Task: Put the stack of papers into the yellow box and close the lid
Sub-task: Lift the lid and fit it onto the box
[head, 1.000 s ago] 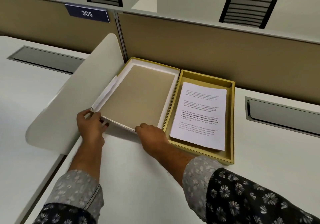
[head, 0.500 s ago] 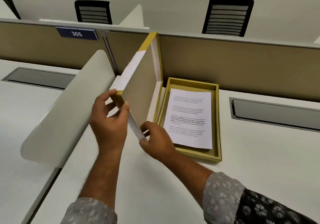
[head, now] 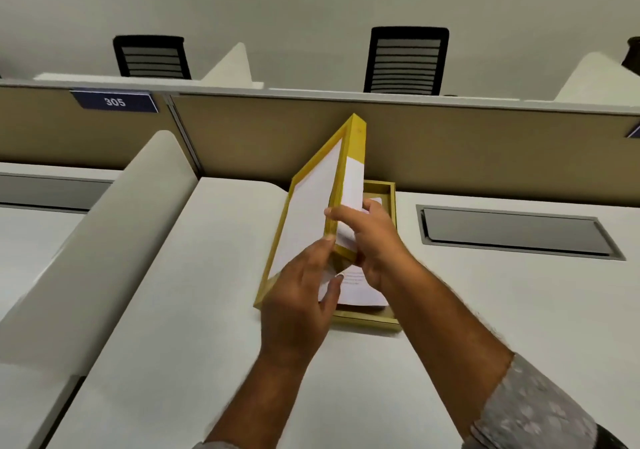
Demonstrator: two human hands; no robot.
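Note:
The yellow box base (head: 388,192) lies on the white desk against the beige partition, with the stack of papers (head: 360,287) lying inside it. Most of both is hidden behind the lid and my hands. The lid (head: 311,213), yellow-rimmed with a white top face, stands steeply tilted on its left long edge above the base, top face turned left. My left hand (head: 301,296) holds the lid's near end from the left side. My right hand (head: 370,237) grips the same near end from the right, its thumb across the rim.
A curved white divider (head: 104,247) rises on the left of the desk. A grey cable hatch (head: 516,232) is set into the desk at the right. A beige partition (head: 485,150) with a "305" tag (head: 114,102) runs behind. Two black chairs stand beyond it.
The lid went from lying open-side-up left of the base to upright, then swung over toward the base with its top face now showing. Both hands followed it right.

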